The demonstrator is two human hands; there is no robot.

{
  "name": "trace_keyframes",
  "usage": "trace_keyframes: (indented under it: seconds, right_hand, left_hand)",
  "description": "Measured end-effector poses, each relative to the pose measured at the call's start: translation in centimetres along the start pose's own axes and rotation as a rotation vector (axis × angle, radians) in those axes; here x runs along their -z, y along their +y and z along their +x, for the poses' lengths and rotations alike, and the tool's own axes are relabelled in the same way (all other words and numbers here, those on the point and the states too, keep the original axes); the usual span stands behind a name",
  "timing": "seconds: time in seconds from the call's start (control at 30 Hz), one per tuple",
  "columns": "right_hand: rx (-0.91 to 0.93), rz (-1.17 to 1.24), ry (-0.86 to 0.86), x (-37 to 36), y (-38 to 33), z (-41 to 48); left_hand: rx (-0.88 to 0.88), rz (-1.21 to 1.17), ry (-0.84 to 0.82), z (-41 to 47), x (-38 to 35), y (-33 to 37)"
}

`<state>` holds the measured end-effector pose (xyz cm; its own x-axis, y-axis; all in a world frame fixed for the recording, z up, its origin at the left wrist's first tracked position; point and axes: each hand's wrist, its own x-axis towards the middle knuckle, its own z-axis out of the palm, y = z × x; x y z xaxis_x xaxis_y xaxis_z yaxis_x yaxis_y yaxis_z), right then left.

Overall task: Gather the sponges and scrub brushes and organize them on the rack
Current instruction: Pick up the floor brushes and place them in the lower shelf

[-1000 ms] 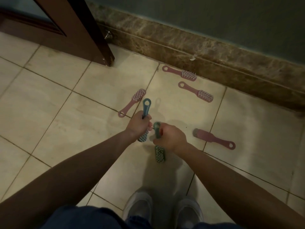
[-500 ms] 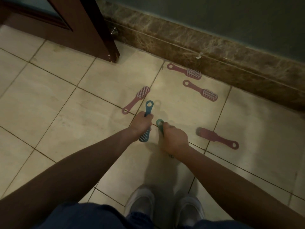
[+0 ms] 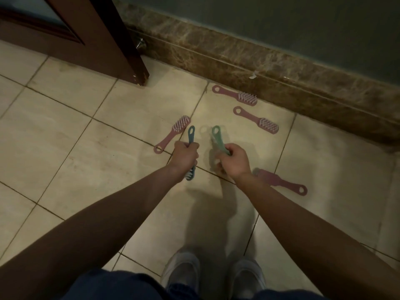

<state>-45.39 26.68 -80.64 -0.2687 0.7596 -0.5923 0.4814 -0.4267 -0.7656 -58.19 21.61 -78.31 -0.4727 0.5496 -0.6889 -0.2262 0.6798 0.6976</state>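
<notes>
Six slim plastic scrub brushes show over glossy beige floor tiles (image 3: 65,131), each with a looped handle end and a stubby bristle head: four pink, one blue, one green. Leftmost pink brush (image 3: 173,135) lies flat just beside the left hand (image 3: 185,155), which is fisted around the blue brush (image 3: 191,137), loop pointing up and bristles below the fist. The right hand (image 3: 234,161) clenches the green brush (image 3: 218,139). Two pink brushes (image 3: 236,95) (image 3: 257,120) lie near the marble baseboard (image 3: 281,68); the fourth (image 3: 281,182) lies flat just right of the right wrist.

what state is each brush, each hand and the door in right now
blue brush: held in the left hand, off the floor
green brush: held in the right hand
pink brush by the left hand: lying flat, bristles up
two pink brushes near the baseboard: lying flat, bristles up
pink brush by the right arm: lying bristles down
door: open
</notes>
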Motion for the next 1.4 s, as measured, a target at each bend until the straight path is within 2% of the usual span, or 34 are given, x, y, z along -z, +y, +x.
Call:
trace_keyframes:
  seconds: [0.03, 0.1, 0.2, 0.33, 0.5, 0.67, 0.93, 1.13, 1.27, 1.4]
  right_hand:
    - [-0.046, 0.126, -0.002, 0.1, -1.0, 0.0]
    - [-0.073, 0.232, -0.011, 0.8, -3.0, -0.2]
    - [-0.077, 0.262, -0.004, 2.6, -6.9, -1.6]
    - [-0.094, 0.265, 0.049, 6.1, -13.6, -6.2]
    - [-0.144, 0.297, 0.072, 11.1, -23.0, -16.0]
    - [-0.178, 0.339, 0.081, 16.8, -33.3, -27.1]
    - [-0.160, 0.505, 0.213, 25.3, -47.0, -43.3]
    - [-0.116, 0.635, 0.412, 30.0, -51.9, -51.7]
    - [-0.107, 0.688, 0.539, 32.4, -52.3, -56.0]
    - [-0.109, 0.789, 0.708, 34.6, -51.4, -60.1]
  left_hand:
    - [-0.001, -0.003, 0.007, 0.1, -0.1, 0.6]
    - [0.016, -0.041, -0.005, -0.1, -0.4, 2.3]
    - [0.026, -0.146, -0.040, -2.2, -0.3, 6.1]
    - [-0.012, -0.138, -0.041, -8.3, 0.2, 12.4]
    - [0.004, -0.093, -0.024, -18.9, 0.6, 21.8]
    - [-0.015, -0.018, -0.100, -30.4, 1.5, 32.4]
    - [-0.071, 0.093, -0.266, -48.1, 1.9, 46.4]
    - [-0.151, 0.214, -0.442, -56.6, 0.0, 51.9]
    - [-0.199, 0.226, -0.576, -61.2, -1.9, 53.6]
    - [-0.169, 0.251, -0.723, -65.2, -4.0, 53.9]
